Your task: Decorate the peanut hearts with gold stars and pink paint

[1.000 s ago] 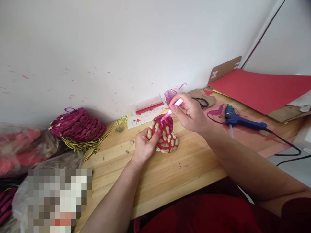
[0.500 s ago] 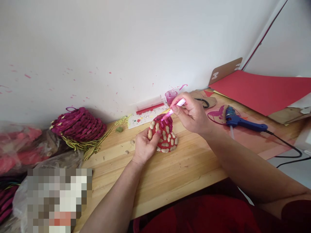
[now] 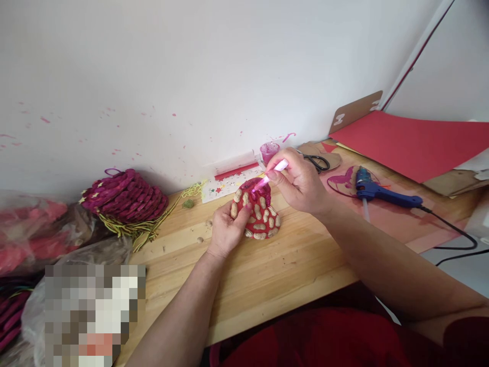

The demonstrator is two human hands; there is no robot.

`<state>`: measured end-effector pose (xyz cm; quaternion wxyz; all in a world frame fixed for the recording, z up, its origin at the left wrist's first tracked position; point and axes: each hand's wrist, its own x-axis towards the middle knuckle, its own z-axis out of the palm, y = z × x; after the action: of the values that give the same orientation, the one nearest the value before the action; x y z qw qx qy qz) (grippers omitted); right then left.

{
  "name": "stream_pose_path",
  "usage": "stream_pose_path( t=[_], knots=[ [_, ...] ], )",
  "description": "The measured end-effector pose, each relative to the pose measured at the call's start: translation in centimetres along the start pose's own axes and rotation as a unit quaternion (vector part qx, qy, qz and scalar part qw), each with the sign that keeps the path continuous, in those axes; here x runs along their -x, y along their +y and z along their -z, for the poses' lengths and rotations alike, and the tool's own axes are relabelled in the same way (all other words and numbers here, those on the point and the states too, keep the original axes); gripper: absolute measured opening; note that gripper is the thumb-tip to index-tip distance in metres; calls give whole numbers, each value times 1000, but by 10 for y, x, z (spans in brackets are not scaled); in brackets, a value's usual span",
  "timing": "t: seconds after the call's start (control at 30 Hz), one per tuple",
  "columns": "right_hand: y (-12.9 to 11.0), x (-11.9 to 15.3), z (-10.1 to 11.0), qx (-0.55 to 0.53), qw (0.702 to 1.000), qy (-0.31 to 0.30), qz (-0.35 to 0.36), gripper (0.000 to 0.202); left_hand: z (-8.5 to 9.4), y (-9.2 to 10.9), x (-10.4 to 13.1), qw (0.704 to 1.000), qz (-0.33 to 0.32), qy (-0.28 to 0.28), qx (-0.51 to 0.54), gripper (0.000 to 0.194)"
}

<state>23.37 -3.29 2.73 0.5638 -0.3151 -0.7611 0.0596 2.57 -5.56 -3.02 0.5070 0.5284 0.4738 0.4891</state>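
A red bell-shaped craft piece (image 3: pixel 261 219) covered with peanut shells is tilted above the table, its upper part coated in shiny magenta paint. My left hand (image 3: pixel 228 227) is closed around its left side, thumb on the front. Between the fingers and thumb of my right hand (image 3: pixel 300 181) is a white-handled paintbrush (image 3: pixel 280 165), pinkish toward its lower end. That end touches the painted top of the craft piece. Just behind my right hand stands a small clear cup (image 3: pixel 269 151) with magenta paint in it.
A blue glue gun (image 3: pixel 389 194) with a black cord, black-handled scissors (image 3: pixel 319 162) and red card (image 3: pixel 412 145) lie to the right. At left sit a magenta coiled craft (image 3: pixel 126 199) with yellow strands and plastic bags (image 3: pixel 34 224). Star-patterned paper (image 3: pixel 225 187) lies by the wall.
My right hand and the paintbrush have shifted slightly down and left, with the tip moving a little left on the craft piece. My left hand keeps its hold.
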Motion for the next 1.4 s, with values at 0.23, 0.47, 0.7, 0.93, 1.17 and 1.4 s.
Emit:
stream_pose_path(
  t=[0.23, 0.47, 0.7, 0.93, 1.17, 1.4],
  knots=[
    [7, 0, 3, -112, 991, 14, -74, 23, 0, -1, 2, 999, -27, -23, -15, 42],
    [10, 0, 6, -143, 985, 2, -100, 23, -1, -2, 2, 999, -27, -19, 8, 46],
    [9, -4, 7, -114, 990, 36, -71, 24, 1, -2, 2, 999, -35, -24, -9, 45],
    [7, -3, 7, -129, 989, 34, -70, 24, 2, -6, 1, 999, -43, -20, 0, 46],
    [6, -1, 6, -131, 988, 39, -72, 21, 3, -5, 1, 999, -44, -18, 21, 41],
    [7, -2, 6, -141, 986, 34, -79, 23, 2, -5, 2, 999, -37, -27, 23, 43]
  ],
)
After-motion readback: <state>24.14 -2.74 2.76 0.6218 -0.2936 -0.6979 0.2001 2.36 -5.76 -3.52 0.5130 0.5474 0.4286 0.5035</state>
